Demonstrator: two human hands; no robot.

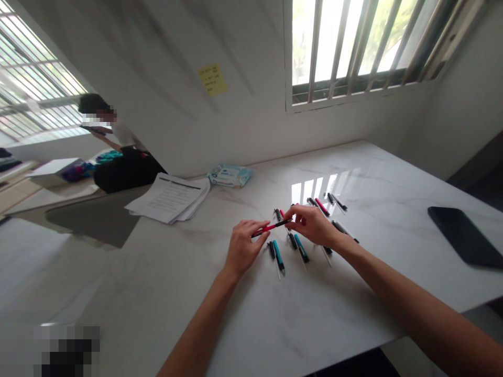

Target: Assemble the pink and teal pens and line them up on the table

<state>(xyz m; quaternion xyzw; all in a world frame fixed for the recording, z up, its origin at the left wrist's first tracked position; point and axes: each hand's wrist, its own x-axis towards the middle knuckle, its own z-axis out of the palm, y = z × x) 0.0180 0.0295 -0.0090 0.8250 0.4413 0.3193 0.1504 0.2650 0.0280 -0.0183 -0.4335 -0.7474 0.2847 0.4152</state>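
Note:
Above the white marbled table [188, 293], a red and black pen [271, 227] is held level between my two hands. The fingers of my left hand [244, 246] pinch its left end. At the black right end, my right hand [310, 222] grips it between thumb and fingers. Just below lie a teal pen barrel [278, 255] with a black cap [271, 250] and a thin white refill, and a second teal barrel [301, 247]. Behind my right hand are a red barrel [322, 207] and several black pen parts [337, 202]. My right hand partly hides some of them.
A stack of printed papers [168, 199] and a blue wipes packet [230, 176] lie near the wall. A black phone-like slab [463, 235] rests at the right. A yellow note [212, 79] sticks to the wall. Another person [126, 139] sits at the far left.

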